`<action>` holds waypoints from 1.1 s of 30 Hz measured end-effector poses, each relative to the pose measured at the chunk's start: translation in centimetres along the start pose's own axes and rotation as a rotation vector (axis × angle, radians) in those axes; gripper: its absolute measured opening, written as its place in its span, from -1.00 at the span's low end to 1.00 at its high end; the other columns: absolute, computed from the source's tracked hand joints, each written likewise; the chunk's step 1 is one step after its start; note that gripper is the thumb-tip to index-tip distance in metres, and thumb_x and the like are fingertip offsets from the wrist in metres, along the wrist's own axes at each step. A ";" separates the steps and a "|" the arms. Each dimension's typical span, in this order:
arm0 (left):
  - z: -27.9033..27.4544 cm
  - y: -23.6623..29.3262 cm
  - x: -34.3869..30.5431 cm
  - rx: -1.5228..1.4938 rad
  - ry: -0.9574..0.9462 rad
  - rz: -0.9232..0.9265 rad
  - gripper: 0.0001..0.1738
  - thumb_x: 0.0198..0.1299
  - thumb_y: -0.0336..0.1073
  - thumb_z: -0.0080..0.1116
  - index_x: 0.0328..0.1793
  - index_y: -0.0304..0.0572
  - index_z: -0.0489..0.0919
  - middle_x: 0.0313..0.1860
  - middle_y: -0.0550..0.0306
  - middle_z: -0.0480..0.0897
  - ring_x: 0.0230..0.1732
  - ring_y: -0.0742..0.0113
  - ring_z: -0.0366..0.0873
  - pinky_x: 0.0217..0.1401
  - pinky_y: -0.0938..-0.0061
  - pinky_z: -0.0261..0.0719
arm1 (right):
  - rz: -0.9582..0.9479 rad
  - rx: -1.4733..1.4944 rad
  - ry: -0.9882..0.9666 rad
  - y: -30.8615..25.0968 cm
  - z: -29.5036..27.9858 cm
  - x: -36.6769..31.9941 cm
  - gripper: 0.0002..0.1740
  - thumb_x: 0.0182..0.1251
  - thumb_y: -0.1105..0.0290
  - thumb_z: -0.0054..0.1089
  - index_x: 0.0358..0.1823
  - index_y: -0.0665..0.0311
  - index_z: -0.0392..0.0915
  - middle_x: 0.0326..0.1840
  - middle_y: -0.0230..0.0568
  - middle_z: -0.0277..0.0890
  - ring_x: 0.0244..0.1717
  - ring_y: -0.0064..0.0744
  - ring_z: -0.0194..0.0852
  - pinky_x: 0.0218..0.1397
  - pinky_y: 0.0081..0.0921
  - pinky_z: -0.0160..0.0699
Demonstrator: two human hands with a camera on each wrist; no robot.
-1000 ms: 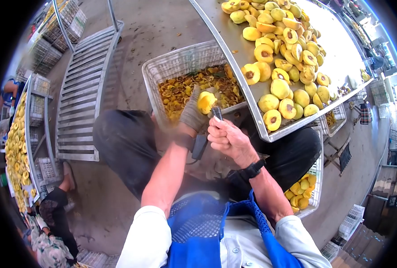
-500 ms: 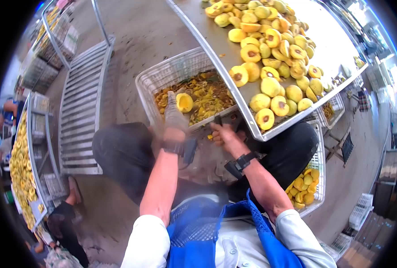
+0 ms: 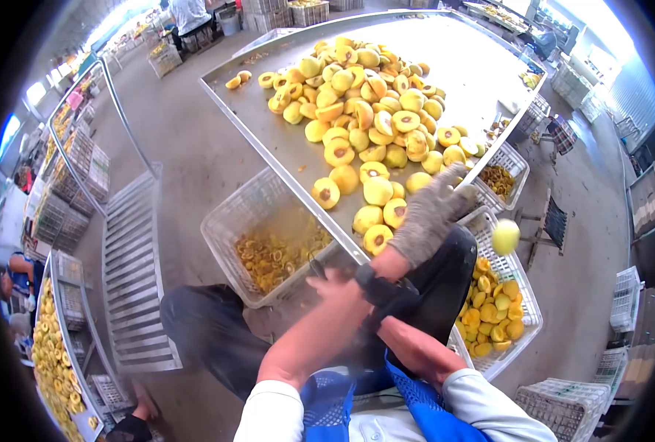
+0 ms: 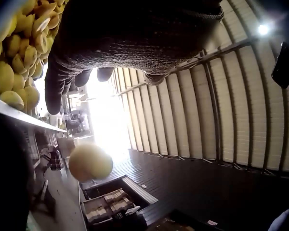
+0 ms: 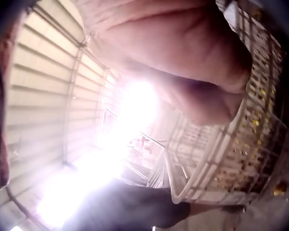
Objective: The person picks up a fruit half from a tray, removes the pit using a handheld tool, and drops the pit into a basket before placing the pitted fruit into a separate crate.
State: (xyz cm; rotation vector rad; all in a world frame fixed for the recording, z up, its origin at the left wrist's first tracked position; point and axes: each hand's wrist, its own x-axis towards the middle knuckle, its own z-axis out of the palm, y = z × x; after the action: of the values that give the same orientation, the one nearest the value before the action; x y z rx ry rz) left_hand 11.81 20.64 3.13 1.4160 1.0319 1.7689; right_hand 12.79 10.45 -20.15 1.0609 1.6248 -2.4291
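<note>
My gloved left hand reaches across to the right over the table corner, fingers extended. A yellow peach half is in mid-air beyond its fingertips, above a white crate of peach halves; the left wrist view shows the same fruit blurred below the glove. My bare right hand is blurred and partly behind the left forearm. Its fingers curl in the right wrist view, and a thin, dark looped pitting tool projects from it near the scrap crate.
Halved peaches are heaped on the metal table, whose raised edge runs beside my knees. Pit and peel scraps lie in the crate under that edge. A slatted metal trolley stands at left. Another crate of scraps sits right of the table.
My left hand has swung from the scrap crate to the right, and the peach half it held has left it. The right hand has moved left, under the left forearm. The view has turned up.
</note>
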 end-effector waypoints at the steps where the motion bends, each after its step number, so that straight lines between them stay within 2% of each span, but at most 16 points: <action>1: -0.4 -0.9 0.4 0.054 0.068 0.088 -0.39 0.48 0.00 0.16 0.52 -0.15 0.44 0.40 0.19 0.53 0.23 0.39 0.58 0.21 0.50 0.65 | -0.295 0.150 -0.163 3.5 -0.9 1.3 -0.72 0.44 0.15 0.30 -0.16 0.22 0.53 -0.34 -0.32 0.53 -0.34 -0.47 0.50 -0.43 -0.46 0.39; 2: -3.7 1.7 1.0 0.007 0.049 -0.157 -0.40 0.46 -0.03 0.19 0.50 -0.14 0.46 0.41 0.17 0.54 0.24 0.33 0.59 0.17 0.44 0.68 | -0.591 0.300 -0.324 5.5 -1.5 2.5 -0.61 0.34 0.15 0.38 -0.13 0.38 0.59 -0.32 -0.29 0.57 -0.36 -0.51 0.51 -0.40 -0.48 0.41; 3: -5.7 4.9 1.2 -0.296 0.166 -0.296 -0.41 0.45 -0.01 0.20 0.48 -0.12 0.49 0.38 0.15 0.55 0.25 0.29 0.60 0.13 0.37 0.71 | -0.481 0.005 -0.156 -1.0 0.2 -1.8 -0.60 0.35 0.14 0.37 -0.14 0.41 0.57 -0.32 -0.27 0.55 -0.36 -0.52 0.50 -0.41 -0.47 0.43; 4: -8.7 4.6 1.5 -0.244 0.233 -0.285 -0.40 0.43 0.03 0.22 0.47 -0.10 0.50 0.34 0.13 0.57 0.24 0.23 0.61 0.09 0.28 0.74 | -0.341 -0.287 -0.035 -8.0 2.1 -6.4 -0.58 0.36 0.14 0.36 -0.16 0.44 0.55 -0.33 -0.25 0.54 -0.36 -0.54 0.49 -0.41 -0.46 0.44; 6: -14.9 4.0 1.9 -0.089 0.331 -0.220 -0.31 0.38 0.11 0.27 0.47 -0.15 0.50 0.29 0.00 0.58 0.23 0.09 0.61 0.05 0.22 0.77 | -0.432 -0.419 -0.028 -12.9 1.4 -13.3 -0.61 0.40 0.16 0.28 -0.17 0.43 0.53 -0.33 -0.18 0.53 -0.39 -0.53 0.48 -0.40 -0.45 0.46; 10: -23.3 3.0 3.6 0.198 0.478 -0.384 -0.33 0.39 0.14 0.27 0.46 -0.10 0.53 0.28 0.12 0.60 0.16 0.06 0.64 -0.09 0.31 0.77 | -0.903 -0.431 0.026 -18.7 -1.6 -17.6 -0.66 0.45 0.19 0.20 -0.10 0.40 0.52 -0.34 -0.19 0.51 -0.45 -0.46 0.47 -0.37 -0.46 0.49; 12: -25.3 2.1 4.2 0.280 0.482 -0.428 -0.34 0.38 0.13 0.27 0.45 -0.09 0.53 0.27 0.15 0.61 0.13 0.11 0.65 -0.13 0.32 0.77 | -0.420 -0.410 0.111 -25.9 -4.7 -23.1 -0.64 0.46 0.17 0.21 -0.08 0.39 0.51 -0.39 -0.24 0.50 -0.43 -0.47 0.49 -0.32 -0.45 0.51; 14: -27.9 0.5 5.2 0.357 0.485 -0.474 -0.35 0.38 0.12 0.28 0.45 -0.08 0.53 0.25 0.18 0.62 0.10 0.17 0.65 -0.18 0.33 0.76 | -0.439 -0.393 0.382 -27.3 -8.9 -23.2 -0.68 0.45 0.22 0.23 -0.13 0.39 0.50 -0.44 -0.34 0.47 -0.41 -0.53 0.48 -0.31 -0.44 0.51; 16: -30.9 -2.4 6.1 0.782 0.390 -0.501 -0.33 0.37 0.13 0.29 0.46 -0.10 0.53 0.23 0.17 0.64 0.02 0.27 0.64 -0.25 0.38 0.73 | -0.545 -0.499 0.619 -28.0 -13.8 -21.7 -0.71 0.43 0.28 0.26 -0.18 0.40 0.48 -0.48 -0.24 0.50 -0.43 -0.36 0.53 -0.31 -0.31 0.50; 18: -32.4 -3.3 7.2 0.903 0.371 -0.502 -0.29 0.37 0.13 0.29 0.47 -0.18 0.51 0.20 0.05 0.67 -0.03 0.35 0.63 -0.20 0.41 0.70 | -0.776 -0.921 0.862 -27.4 -18.3 -19.1 -0.74 0.42 0.33 0.27 -0.19 0.41 0.47 -0.47 -0.02 0.50 -0.42 -0.09 0.53 -0.28 -0.20 0.47; 20: -31.8 -2.5 8.8 1.133 0.298 -0.529 -0.26 0.37 0.14 0.28 0.47 -0.25 0.49 0.20 -0.11 0.67 0.02 0.29 0.65 -0.05 0.40 0.68 | -0.766 -0.933 0.907 -27.2 -21.0 -17.1 -0.74 0.41 0.33 0.26 -0.18 0.42 0.47 -0.36 0.19 0.52 -0.28 0.21 0.54 -0.20 -0.09 0.46; 21: -31.4 -2.2 9.3 1.127 0.272 -0.442 -0.24 0.36 0.13 0.29 0.46 -0.30 0.49 0.22 -0.27 0.66 0.13 0.13 0.67 0.17 0.33 0.61 | -0.769 -0.913 0.892 -27.6 -21.9 -16.3 -0.74 0.41 0.32 0.26 -0.17 0.41 0.46 -0.35 0.20 0.52 -0.25 0.23 0.54 -0.19 -0.08 0.45; 25: -31.0 -3.3 13.0 1.248 0.263 -0.298 -0.26 0.29 0.00 0.40 0.43 -0.36 0.50 0.21 -0.34 0.65 0.26 -0.19 0.61 0.31 0.18 0.55 | -0.863 -0.914 0.900 -30.8 -24.2 -12.3 -0.69 0.44 0.27 0.21 -0.16 0.42 0.42 -0.39 0.19 0.45 -0.28 0.24 0.48 -0.20 -0.03 0.38; 26: -31.2 -4.0 14.1 1.241 0.255 -0.296 -0.26 0.29 0.00 0.40 0.43 -0.36 0.50 0.21 -0.34 0.65 0.26 -0.19 0.61 0.31 0.18 0.55 | -0.982 -0.982 0.869 -32.4 -24.4 -11.2 -0.68 0.45 0.25 0.18 -0.20 0.41 0.39 -0.39 0.18 0.44 -0.28 0.23 0.48 -0.21 -0.01 0.37; 30: -32.0 -5.0 18.0 1.211 0.217 -0.237 -0.28 0.28 -0.05 0.41 0.43 -0.36 0.50 0.27 -0.36 0.60 0.32 -0.16 0.57 0.35 0.19 0.53 | -0.715 -0.977 0.769 -38.5 -26.9 -5.1 -0.66 0.46 0.19 0.15 -0.22 0.39 0.38 -0.36 0.16 0.44 -0.25 0.17 0.48 -0.15 -0.06 0.41; 33: -33.5 -6.8 21.3 1.204 0.263 -0.142 -0.29 0.29 -0.06 0.40 0.44 -0.36 0.49 0.27 -0.35 0.61 0.32 -0.16 0.57 0.35 0.18 0.53 | -0.778 -1.019 0.774 -42.6 -28.0 0.9 -0.60 0.45 0.11 0.15 -0.21 0.38 0.41 -0.37 0.03 0.47 -0.29 -0.04 0.50 -0.15 -0.11 0.44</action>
State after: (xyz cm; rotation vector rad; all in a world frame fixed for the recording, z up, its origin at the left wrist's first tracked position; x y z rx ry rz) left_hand -25.46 36.02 3.59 1.6524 2.5088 1.2021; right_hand 10.33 53.24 7.47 1.2959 3.3956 -0.8423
